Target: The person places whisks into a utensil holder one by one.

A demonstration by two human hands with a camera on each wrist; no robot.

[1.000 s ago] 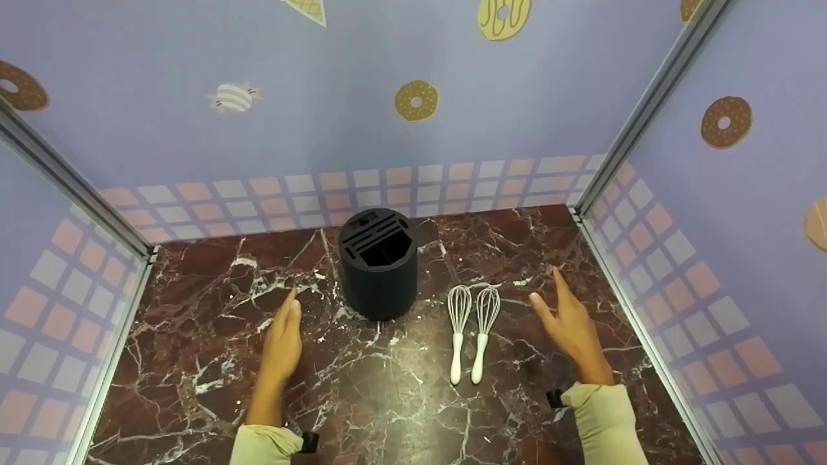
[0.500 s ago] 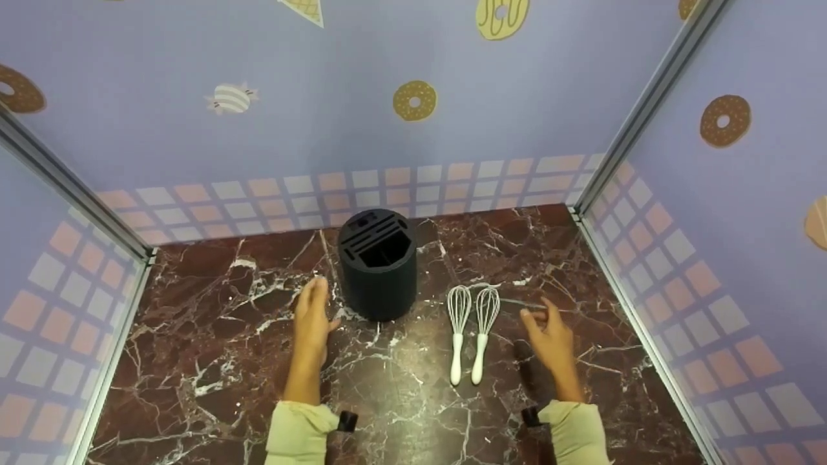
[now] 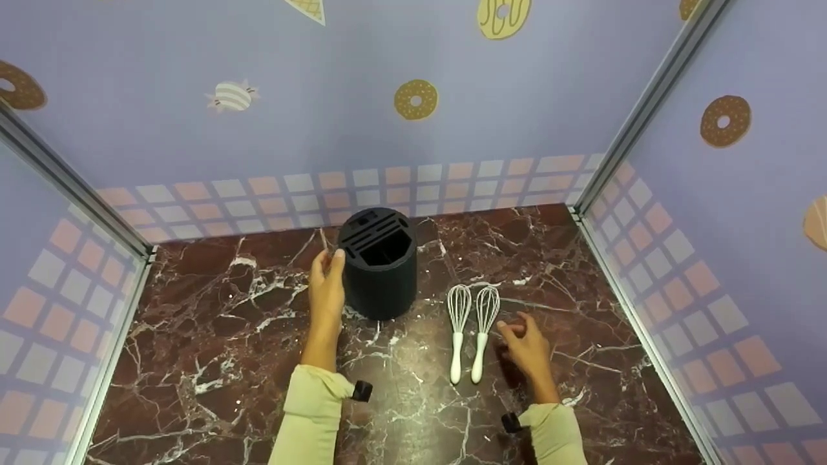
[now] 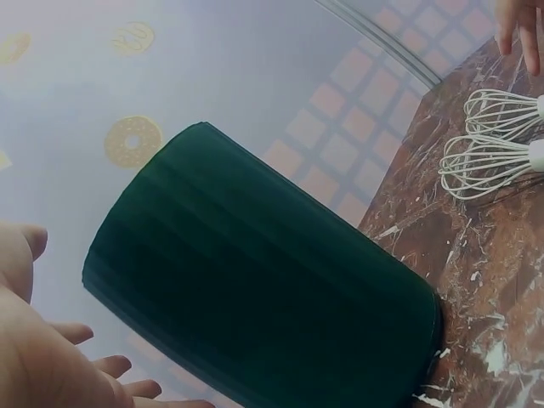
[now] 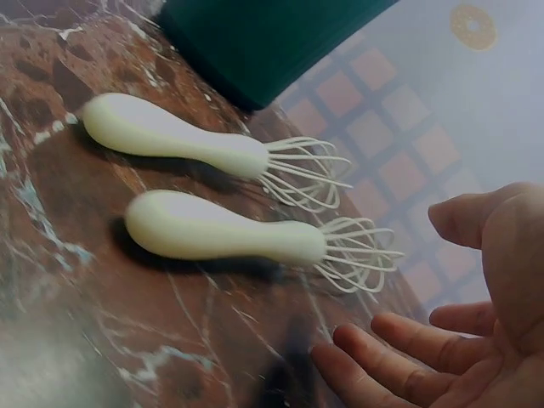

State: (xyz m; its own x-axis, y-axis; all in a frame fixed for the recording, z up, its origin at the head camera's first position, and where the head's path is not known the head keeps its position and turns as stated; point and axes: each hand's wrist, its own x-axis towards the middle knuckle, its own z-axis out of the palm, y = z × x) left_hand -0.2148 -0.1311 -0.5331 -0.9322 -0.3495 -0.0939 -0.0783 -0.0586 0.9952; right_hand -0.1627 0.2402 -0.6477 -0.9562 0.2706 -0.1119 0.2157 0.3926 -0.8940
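A dark cylindrical utensil holder (image 3: 380, 290) with slots and a wide opening in its top stands upright on the marbled table. At its left side is my left hand (image 3: 326, 290), fingers spread near the upper rim; in the left wrist view the hand (image 4: 59, 357) shows loosely extended fingers. Two whisks with white handles lie side by side right of the holder: the left whisk (image 3: 456, 355) and the right whisk (image 3: 480, 355). My right hand (image 3: 528, 349) hovers just right of the right whisk. In the right wrist view its fingers (image 5: 408, 357) are relaxed and hold nothing.
The red-brown marbled tabletop (image 3: 194, 336) is bounded by a lilac back wall (image 3: 323, 129) and side walls with metal corner strips (image 3: 646, 110). The holder stands near the back wall.
My left hand has moved right and forward, up to the holder's side. My right hand has moved left and nearer me, toward the whisks. The holder and whisks have stayed put.
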